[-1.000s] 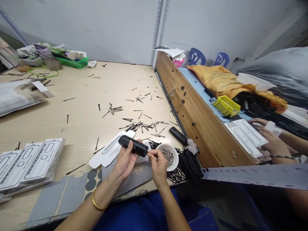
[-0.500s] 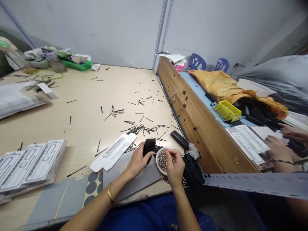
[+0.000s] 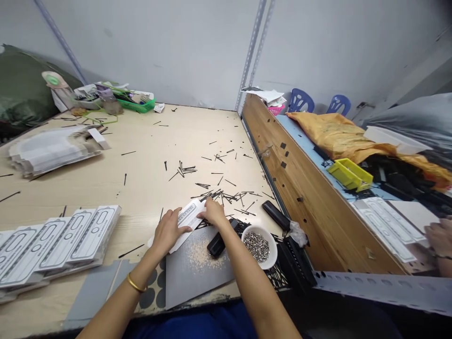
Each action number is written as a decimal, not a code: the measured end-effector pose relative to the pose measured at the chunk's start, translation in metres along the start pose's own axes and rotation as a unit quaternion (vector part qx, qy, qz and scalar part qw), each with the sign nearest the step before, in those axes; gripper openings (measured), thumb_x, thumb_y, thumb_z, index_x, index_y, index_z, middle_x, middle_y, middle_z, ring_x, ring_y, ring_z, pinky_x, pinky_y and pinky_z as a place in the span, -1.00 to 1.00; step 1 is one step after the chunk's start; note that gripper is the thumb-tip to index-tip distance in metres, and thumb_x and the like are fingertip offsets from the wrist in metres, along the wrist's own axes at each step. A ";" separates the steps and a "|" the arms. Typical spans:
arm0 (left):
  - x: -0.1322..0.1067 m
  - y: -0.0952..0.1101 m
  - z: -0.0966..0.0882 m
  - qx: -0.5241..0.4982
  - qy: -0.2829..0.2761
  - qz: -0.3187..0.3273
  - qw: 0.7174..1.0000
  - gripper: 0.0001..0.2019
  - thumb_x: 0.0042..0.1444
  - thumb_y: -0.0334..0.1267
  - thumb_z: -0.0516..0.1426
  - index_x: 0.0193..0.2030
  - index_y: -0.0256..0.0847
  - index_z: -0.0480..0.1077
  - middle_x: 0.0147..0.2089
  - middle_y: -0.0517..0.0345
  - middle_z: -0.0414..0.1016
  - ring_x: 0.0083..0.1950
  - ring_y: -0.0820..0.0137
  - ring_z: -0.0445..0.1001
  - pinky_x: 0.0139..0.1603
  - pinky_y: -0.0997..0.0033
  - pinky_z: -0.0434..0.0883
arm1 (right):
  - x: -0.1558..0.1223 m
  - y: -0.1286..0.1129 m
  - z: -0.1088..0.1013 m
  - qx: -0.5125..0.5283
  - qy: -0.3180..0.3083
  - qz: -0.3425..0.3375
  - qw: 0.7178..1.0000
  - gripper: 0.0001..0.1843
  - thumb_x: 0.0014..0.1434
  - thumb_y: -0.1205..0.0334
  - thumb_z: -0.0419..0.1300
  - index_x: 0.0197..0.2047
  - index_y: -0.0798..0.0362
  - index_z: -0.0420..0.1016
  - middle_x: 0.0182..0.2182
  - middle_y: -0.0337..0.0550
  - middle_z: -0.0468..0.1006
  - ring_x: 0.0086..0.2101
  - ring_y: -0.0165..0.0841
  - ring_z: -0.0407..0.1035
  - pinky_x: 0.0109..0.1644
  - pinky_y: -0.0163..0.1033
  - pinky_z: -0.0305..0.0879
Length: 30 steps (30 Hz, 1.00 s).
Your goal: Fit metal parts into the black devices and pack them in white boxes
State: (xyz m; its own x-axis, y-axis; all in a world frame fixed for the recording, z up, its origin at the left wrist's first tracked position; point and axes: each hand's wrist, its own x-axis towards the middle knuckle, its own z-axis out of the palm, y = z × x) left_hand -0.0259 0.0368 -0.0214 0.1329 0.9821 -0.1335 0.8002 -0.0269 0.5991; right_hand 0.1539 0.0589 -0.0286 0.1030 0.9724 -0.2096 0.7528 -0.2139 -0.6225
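A white printed carton [image 3: 187,214], folded flat, lies at a slant above the grey mat [image 3: 176,278]. My left hand [image 3: 171,230] grips its near end, with the thumb on one side and the fingers on the other. At the far end, my right hand [image 3: 213,211] pinches the carton near the flap; its fingertips are partly hidden. Under my right forearm a black elongated case [image 3: 216,246] rests on the mat, among pale crumbs. To its right stands a white bowl [image 3: 273,256] filled with small shiny metal pieces.
Several printed boxes [image 3: 93,230] are stacked at left. Thin black sticks [image 3: 185,169] lie scattered over the table. Another black case [image 3: 275,215] sits by the wooden partition [image 3: 303,193]. Beyond it are a yellow bin [image 3: 349,174] and another person's hand [image 3: 439,235].
My left hand has put the black case down on the mat and now holds the carton. My right hand has left the bowl and moved left to the carton. The view has shifted.
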 end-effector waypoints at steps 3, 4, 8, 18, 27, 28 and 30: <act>-0.007 0.015 -0.023 -0.139 -0.060 -0.001 0.989 -0.59 -0.16 -0.18 0.30 -0.11 -0.24 0.50 -0.12 -0.07 0.51 -0.04 0.04 0.43 -0.06 0.28 0.31 | -0.001 0.009 -0.017 0.041 -0.017 -0.054 0.998 -0.79 -0.08 0.29 0.33 -0.47 0.13 0.36 -0.40 -0.17 0.49 -0.28 -0.40 0.33 -0.12 -0.28 0.18; -0.011 0.021 -0.032 -0.205 -0.126 -0.002 0.971 -0.64 -0.13 -0.16 0.30 -0.15 -0.22 0.52 -0.13 -0.04 0.52 -0.05 0.08 0.44 -0.07 0.31 0.33 | -0.005 0.010 -0.025 0.060 -0.013 -0.079 0.995 -0.81 -0.03 0.27 0.30 -0.47 0.12 0.34 -0.38 -0.20 0.49 -0.27 -0.43 0.32 -0.12 -0.31 0.18; -0.033 0.042 -0.043 -0.470 -0.361 -0.059 0.804 -0.55 -0.09 -0.10 0.32 -0.04 -0.21 0.48 0.04 -0.07 0.47 0.02 0.16 0.46 -0.05 0.33 0.40 | -0.030 0.009 -0.064 0.180 -0.003 -0.225 0.958 -0.81 0.08 0.25 0.21 -0.45 0.10 0.25 -0.34 -0.24 0.52 -0.27 -0.48 0.32 -0.06 -0.31 0.19; -0.060 0.066 -0.007 -0.609 -0.305 -0.095 0.726 -0.17 0.00 -0.22 0.30 0.36 0.02 -0.01 -0.10 -0.11 0.49 -0.30 0.17 0.57 -0.30 0.18 0.51 | -0.077 0.019 -0.058 0.487 0.055 -0.132 0.861 -0.70 0.02 0.05 0.29 -0.28 0.06 0.37 -0.26 -0.16 0.46 -0.26 -0.44 0.35 -0.18 -0.29 0.36; -0.070 0.076 0.013 -0.563 -0.241 -0.093 0.785 -0.10 0.00 -0.26 0.28 0.38 -0.13 -0.15 -0.36 0.09 0.47 -0.46 0.31 0.51 -0.45 0.40 0.46 | -0.106 0.010 -0.006 0.507 0.159 0.010 0.847 -0.68 0.10 0.00 0.18 -0.33 0.13 0.42 -0.04 0.02 0.40 0.01 -0.33 0.33 0.07 -0.24 0.32; -0.070 0.075 0.013 -0.556 -0.241 -0.095 0.790 -0.07 0.02 -0.23 0.28 0.40 -0.10 -0.24 -0.39 0.11 0.47 -0.47 0.30 0.50 -0.43 0.35 0.47 | -0.106 0.011 -0.007 0.542 0.158 0.003 0.826 -0.66 0.07 0.01 0.21 -0.21 0.10 0.38 -0.11 -0.04 0.43 -0.08 -0.37 0.37 -0.01 -0.27 0.36; -0.070 0.074 0.013 -0.542 -0.246 -0.095 0.798 -0.01 0.06 -0.15 0.25 0.41 -0.05 -0.40 -0.43 0.14 0.46 -0.51 0.27 0.50 -0.43 0.25 0.48 | -0.106 0.011 -0.011 0.599 0.145 -0.006 0.787 -0.60 0.05 0.00 0.24 -0.13 0.05 0.28 -0.27 -0.18 0.43 -0.28 -0.46 0.38 -0.19 -0.35 0.36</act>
State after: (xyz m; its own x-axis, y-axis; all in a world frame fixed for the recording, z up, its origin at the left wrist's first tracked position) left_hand 0.0316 -0.0361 0.0214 0.4970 0.7498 -0.4369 -0.1075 0.5528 0.8264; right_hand 0.1582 -0.0454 -0.0051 0.3758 0.9182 -0.1250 -0.3814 0.0304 -0.9239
